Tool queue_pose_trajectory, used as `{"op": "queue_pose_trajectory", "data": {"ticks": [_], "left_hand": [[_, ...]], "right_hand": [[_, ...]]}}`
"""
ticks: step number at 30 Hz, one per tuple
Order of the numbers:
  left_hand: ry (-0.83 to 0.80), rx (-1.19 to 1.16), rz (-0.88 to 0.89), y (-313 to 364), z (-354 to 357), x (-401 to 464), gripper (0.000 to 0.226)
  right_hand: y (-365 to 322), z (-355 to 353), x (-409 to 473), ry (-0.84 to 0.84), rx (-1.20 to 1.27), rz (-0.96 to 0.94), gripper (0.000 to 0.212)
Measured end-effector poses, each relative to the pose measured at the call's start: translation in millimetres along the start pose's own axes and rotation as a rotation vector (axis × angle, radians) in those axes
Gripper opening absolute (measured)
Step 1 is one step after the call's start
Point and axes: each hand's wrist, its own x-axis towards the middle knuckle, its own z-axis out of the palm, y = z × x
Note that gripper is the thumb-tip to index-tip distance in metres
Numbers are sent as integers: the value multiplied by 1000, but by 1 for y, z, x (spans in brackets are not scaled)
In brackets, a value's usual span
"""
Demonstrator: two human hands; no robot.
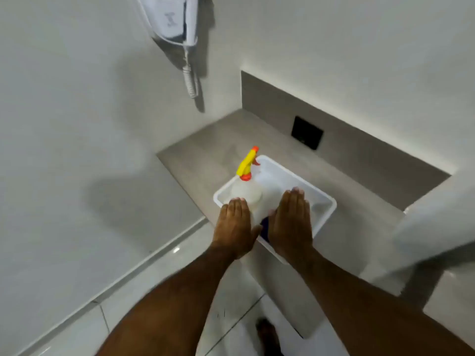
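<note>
A white plastic tub [324,199] sits on a grey ledge [205,160]. Inside it stands a white spray bottle [246,192] with a yellow and orange trigger head. A dark blue item [264,227] shows between my hands, mostly hidden. My left hand [234,228] lies flat, fingers straight, over the tub's near left rim beside the bottle. My right hand [293,222] lies flat with straight fingers over the tub's near side. Whether the palms touch the tub is unclear.
A white wall-mounted hair dryer [171,19] with a coiled cord hangs at the upper left. A black square plate [307,132] is set in the ledge's back wall. A white surface [437,222] juts in at right. Glossy floor tiles [144,283] lie below.
</note>
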Motion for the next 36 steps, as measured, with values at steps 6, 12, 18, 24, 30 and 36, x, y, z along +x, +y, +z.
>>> {"op": "queue_pose_trajectory", "data": {"ticks": [6,12,18,24,30,36], "left_hand": [[-174,37,-27,49,8,17,44],[-384,-190,-254,52,10,53,33],[-347,-229,-257,55,4,54,25],[269,-440,-174,11,-36,-15,21],[466,-556,-346,-92,-26,-124,28],[167,-446,-564,-178,129,-198,56]], "right_hand": [[36,21,-15,-405,-194,63,74],[38,18,27,-599,-107,154,58],[38,-6,61,-778,115,333,38],[-21,-52,34,-466,445,315,41],[-135,-47,-30,-471,601,-17,32],[-183,111,-104,-770,449,-90,36]]}}
